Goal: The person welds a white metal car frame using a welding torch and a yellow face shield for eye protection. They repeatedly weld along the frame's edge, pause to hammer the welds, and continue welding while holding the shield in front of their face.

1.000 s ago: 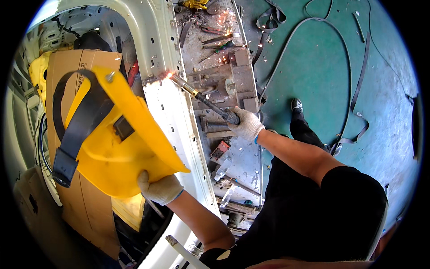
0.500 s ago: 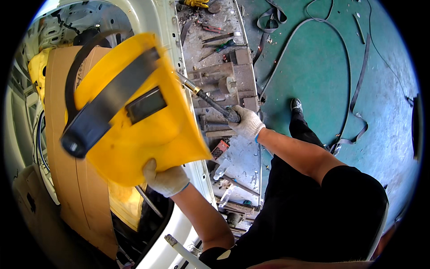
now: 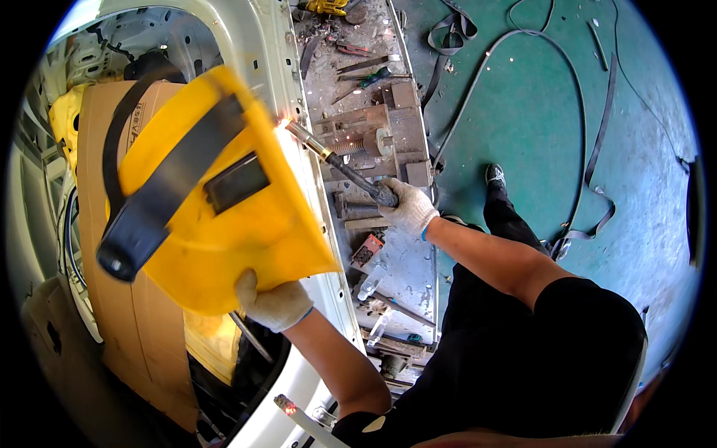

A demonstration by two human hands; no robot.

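My gloved left hand (image 3: 274,301) grips the lower edge of a yellow welding mask (image 3: 224,254), which has a black headband (image 3: 175,168) and a small dark window. In my gloved right hand (image 3: 409,207) is the black handle of a welding torch (image 3: 340,162). A bright orange-white glow shows at the torch's metal tip, against the white car body's sill (image 3: 280,78) beside the mask's right edge. Part of the car body lies hidden behind the mask.
Brown cardboard (image 3: 112,246) and yellow padding cover the car's inside at left. A metal bench (image 3: 328,89) along the sill carries a screwdriver (image 3: 373,78), pliers and clamps. A hose (image 3: 579,112) and straps lie on the green floor. A lit cigarette (image 3: 299,418) shows at the bottom.
The mask has shifted slightly left and down, uncovering the torch tip. A bright glow now shows at that tip. The cigarette's end has turned red. My right hand has barely moved.
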